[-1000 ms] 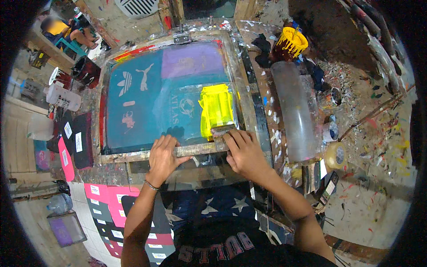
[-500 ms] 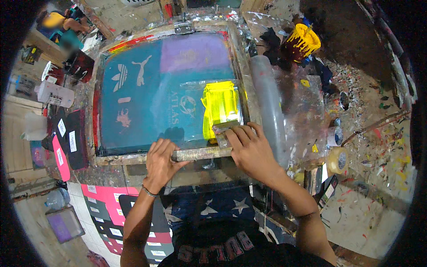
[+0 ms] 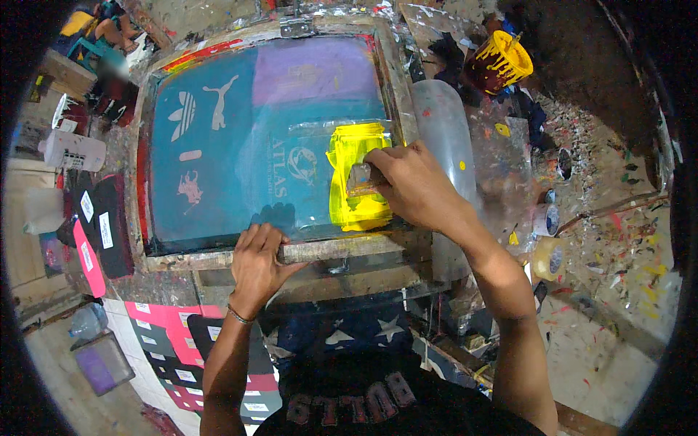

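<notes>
A wooden-framed printing screen (image 3: 240, 160) with teal and purple mesh and pale design shapes lies in front of me. Thick bright yellow ink (image 3: 358, 216) covers a strip at its right side, bordered by clear tape. My right hand (image 3: 407, 178) is closed round a small squeegee (image 3: 360, 180), whose blade sits in the middle of the ink; the fingers hide part of it. On the near rail of the wooden frame (image 3: 334, 251) my left hand (image 3: 258, 258) grips, fingers curled over the edge and thumb out along it.
A clear plastic roll (image 3: 445, 145) lies right of the frame. Beyond it stands a yellow-dripped ink pot (image 3: 500, 62), with tape rolls (image 3: 547, 259) nearer. Pink and dark printed pieces (image 3: 174, 338) lie lower left. A person (image 3: 102, 36) sits at the far left.
My right hand has pushed the squeegee away from the near rail to the middle of the yellow ink, which is spread wider near me. My left hand stays on the frame.
</notes>
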{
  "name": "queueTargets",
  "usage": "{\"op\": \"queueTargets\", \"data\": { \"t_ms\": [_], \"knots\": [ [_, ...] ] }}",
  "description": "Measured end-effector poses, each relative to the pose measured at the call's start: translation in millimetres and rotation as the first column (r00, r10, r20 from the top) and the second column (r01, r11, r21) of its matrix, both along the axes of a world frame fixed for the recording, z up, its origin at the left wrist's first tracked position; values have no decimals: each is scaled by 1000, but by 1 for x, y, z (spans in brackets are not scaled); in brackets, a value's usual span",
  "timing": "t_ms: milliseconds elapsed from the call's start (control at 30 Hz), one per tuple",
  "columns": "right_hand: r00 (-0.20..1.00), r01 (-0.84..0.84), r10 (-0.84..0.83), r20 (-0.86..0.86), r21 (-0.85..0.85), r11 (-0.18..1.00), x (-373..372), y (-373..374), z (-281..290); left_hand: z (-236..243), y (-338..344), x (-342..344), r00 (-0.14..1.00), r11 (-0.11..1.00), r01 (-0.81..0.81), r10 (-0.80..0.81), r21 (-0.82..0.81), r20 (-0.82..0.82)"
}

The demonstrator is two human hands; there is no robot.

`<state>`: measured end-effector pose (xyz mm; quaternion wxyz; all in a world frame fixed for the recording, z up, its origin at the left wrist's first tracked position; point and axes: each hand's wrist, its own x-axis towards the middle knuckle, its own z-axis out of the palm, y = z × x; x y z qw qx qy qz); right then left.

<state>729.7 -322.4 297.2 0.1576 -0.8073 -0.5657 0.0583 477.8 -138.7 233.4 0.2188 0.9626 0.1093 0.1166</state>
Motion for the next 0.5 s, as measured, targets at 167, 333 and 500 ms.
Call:
{"op": "queueTargets", "data": {
  "t_ms": [167, 333, 500],
  "knots": [
    [999, 33, -35, -23, -58, 998, -46, -31, 9, -10, -1, -6, 1000, 999, -8, 7, 33, 24],
    [984, 97, -105, 146, 56, 994, -54, -29, -12, -2, -2, -3, 1000, 1000, 25, -25, 4, -19],
    [993, 40, -45, 108, 49, 998, -10, -1, -2, -1, -2, -8, 1000, 1000, 19, -19, -5, 18]
  ]
}}
